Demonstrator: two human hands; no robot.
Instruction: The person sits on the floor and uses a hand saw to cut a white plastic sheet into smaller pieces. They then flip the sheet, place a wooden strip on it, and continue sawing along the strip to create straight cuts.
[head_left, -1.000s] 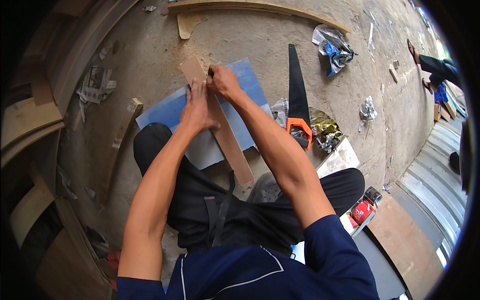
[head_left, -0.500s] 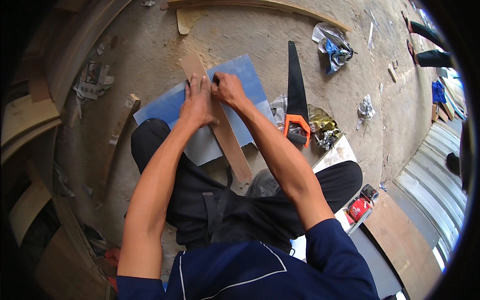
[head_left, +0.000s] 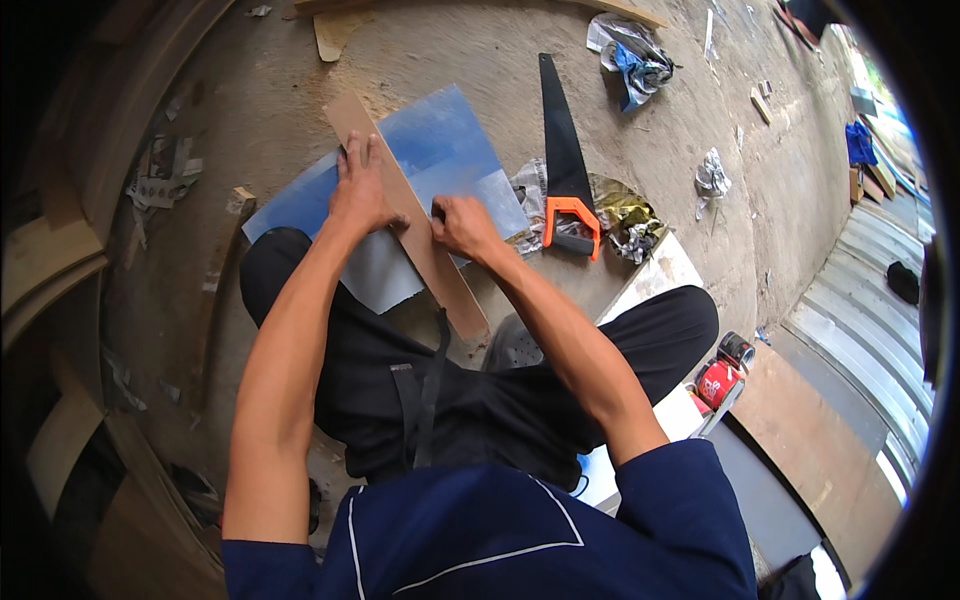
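A narrow brown wooden board [head_left: 432,262] lies slanted across a sheet [head_left: 435,130] with blue and pale grey areas, in front of my crossed legs. My left hand [head_left: 362,198] holds the board down along its left edge, fingers spread toward its far end and thumb on its face. Against the board's right edge, near the middle, sits my right hand [head_left: 464,226], its fingers curled closed. Whatever those fingers hold, if anything, is hidden. To the right rests a handsaw [head_left: 568,160] with a black blade and an orange-and-black handle.
Crumpled paper [head_left: 640,72] and a foil-like wrapper [head_left: 622,205] lie on the concrete floor. Wooden pieces [head_left: 58,250] are along the left. A red can [head_left: 716,384] stands beside my right knee, and corrugated metal sheeting [head_left: 860,290] is farther right.
My right hand has slid down the board's right edge toward me. My left hand stays on the board. The whole view has shifted slightly, and the legs at the far right have mostly left the picture.
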